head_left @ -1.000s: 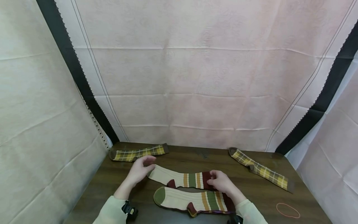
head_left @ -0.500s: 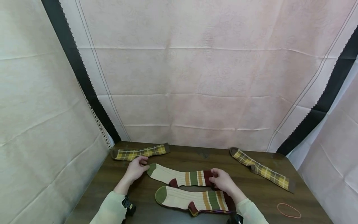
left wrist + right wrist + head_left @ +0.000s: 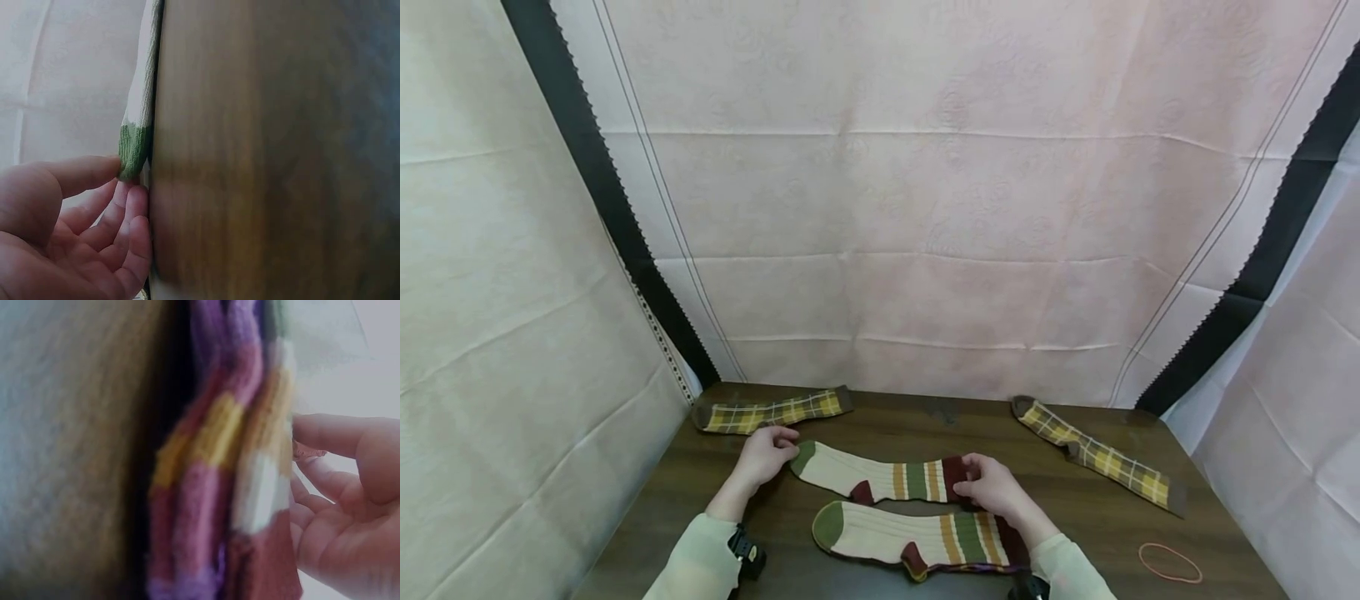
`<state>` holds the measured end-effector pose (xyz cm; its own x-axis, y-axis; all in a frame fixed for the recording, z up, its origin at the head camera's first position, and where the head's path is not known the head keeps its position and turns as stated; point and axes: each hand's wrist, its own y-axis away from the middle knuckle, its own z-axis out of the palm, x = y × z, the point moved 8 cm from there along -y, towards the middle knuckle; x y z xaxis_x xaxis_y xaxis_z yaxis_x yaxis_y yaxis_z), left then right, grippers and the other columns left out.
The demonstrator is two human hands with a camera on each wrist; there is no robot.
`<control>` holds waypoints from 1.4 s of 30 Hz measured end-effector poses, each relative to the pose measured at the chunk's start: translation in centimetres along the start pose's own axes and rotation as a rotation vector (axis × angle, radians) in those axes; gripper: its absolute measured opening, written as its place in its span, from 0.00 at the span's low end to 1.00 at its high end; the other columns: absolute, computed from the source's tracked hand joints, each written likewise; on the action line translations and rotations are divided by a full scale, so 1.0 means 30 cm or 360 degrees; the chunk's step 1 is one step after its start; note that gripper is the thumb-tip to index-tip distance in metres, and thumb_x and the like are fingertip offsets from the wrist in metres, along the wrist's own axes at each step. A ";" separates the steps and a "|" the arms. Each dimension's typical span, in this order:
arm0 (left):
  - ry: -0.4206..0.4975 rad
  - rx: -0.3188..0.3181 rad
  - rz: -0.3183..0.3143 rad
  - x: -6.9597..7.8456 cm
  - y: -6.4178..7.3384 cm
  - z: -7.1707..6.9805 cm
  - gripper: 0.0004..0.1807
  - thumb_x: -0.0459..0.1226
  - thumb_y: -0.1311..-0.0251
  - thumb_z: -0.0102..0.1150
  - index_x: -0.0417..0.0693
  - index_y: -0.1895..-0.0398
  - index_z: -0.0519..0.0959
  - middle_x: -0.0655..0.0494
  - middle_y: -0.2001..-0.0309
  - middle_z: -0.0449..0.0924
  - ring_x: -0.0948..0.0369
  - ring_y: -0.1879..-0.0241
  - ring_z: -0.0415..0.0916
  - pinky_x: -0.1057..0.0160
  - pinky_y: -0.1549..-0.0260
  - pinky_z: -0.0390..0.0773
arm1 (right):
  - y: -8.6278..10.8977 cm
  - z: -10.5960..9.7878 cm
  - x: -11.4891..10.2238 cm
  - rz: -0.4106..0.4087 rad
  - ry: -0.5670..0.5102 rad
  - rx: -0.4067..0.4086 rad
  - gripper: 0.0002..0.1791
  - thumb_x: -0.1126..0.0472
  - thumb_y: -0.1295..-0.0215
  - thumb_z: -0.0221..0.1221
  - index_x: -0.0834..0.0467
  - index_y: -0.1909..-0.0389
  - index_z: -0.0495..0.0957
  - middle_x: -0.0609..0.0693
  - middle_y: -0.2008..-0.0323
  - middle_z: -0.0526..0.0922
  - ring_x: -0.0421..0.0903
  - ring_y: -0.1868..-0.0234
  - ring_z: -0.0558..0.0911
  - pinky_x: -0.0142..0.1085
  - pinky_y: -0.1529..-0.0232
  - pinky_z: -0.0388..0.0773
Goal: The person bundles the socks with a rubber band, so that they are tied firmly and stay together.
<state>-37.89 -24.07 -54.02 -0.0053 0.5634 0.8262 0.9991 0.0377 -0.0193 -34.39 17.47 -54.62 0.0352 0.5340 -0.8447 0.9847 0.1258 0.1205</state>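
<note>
A cream sock with a green toe, dark red heel and striped leg lies flat across the middle of the table. My left hand is at its toe; in the left wrist view the thumb and fingertips pinch the green toe. At the other end my right hand pinches the dark red cuff. Nearer to me lies a matching cream sock, its cuff partly behind my right forearm. Under that one, the right wrist view shows purple, yellow and pink knit layers.
A yellow plaid sock lies at the back left of the brown table, just beyond my left hand. Another plaid sock lies slanted at the right. A pink elastic loop lies at front right. Pale fabric walls enclose the table.
My left hand has shifted slightly left, from over the toe to its tip, so the green toe now shows. My right hand has stayed at the cuff.
</note>
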 end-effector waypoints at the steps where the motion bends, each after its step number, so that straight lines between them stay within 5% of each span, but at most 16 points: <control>1: 0.0000 -0.0004 0.0004 0.001 -0.001 0.001 0.12 0.29 0.32 0.67 0.34 0.47 0.86 0.51 0.61 0.85 0.55 0.59 0.81 0.53 0.57 0.80 | 0.001 -0.001 -0.003 -0.0008 0.0010 0.0001 0.24 0.69 0.34 0.71 0.69 0.39 0.77 0.57 0.57 0.78 0.50 0.60 0.79 0.46 0.61 0.86; 19: -0.0084 0.0005 0.0010 0.004 -0.008 0.000 0.04 0.32 0.32 0.69 0.41 0.60 0.91 0.49 0.54 0.88 0.49 0.50 0.82 0.50 0.52 0.81 | 0.005 0.001 -0.007 -0.0019 0.0043 -0.0012 0.24 0.69 0.33 0.70 0.70 0.38 0.77 0.58 0.56 0.79 0.49 0.61 0.80 0.46 0.61 0.85; 30: 0.0112 -0.0023 -0.0056 -0.012 -0.001 0.009 0.06 0.31 0.30 0.66 0.37 0.55 0.87 0.51 0.62 0.86 0.57 0.70 0.80 0.58 0.74 0.81 | 0.004 -0.003 -0.008 -0.0010 0.0036 0.0008 0.20 0.69 0.32 0.69 0.69 0.41 0.79 0.57 0.57 0.80 0.49 0.61 0.80 0.45 0.62 0.85; 36: 0.0210 -0.0046 -0.0075 -0.013 -0.001 0.015 0.10 0.27 0.35 0.70 0.32 0.52 0.86 0.46 0.59 0.89 0.57 0.64 0.84 0.56 0.69 0.86 | 0.006 -0.002 -0.011 -0.0019 0.0016 0.0016 0.16 0.70 0.31 0.69 0.66 0.45 0.81 0.55 0.59 0.80 0.48 0.62 0.80 0.45 0.63 0.85; 42: 0.0203 -0.0048 -0.0081 -0.018 0.000 0.013 0.08 0.28 0.34 0.69 0.32 0.54 0.88 0.44 0.54 0.86 0.57 0.70 0.83 0.57 0.67 0.87 | 0.006 -0.003 -0.012 -0.0029 -0.0016 0.0023 0.18 0.69 0.31 0.69 0.69 0.43 0.79 0.57 0.57 0.79 0.49 0.61 0.80 0.46 0.63 0.86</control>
<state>-37.90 -24.05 -54.69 -0.0525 0.4516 0.8907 0.9985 0.0378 0.0397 -34.23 17.37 -54.26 0.0190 0.5234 -0.8519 0.9876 0.1231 0.0977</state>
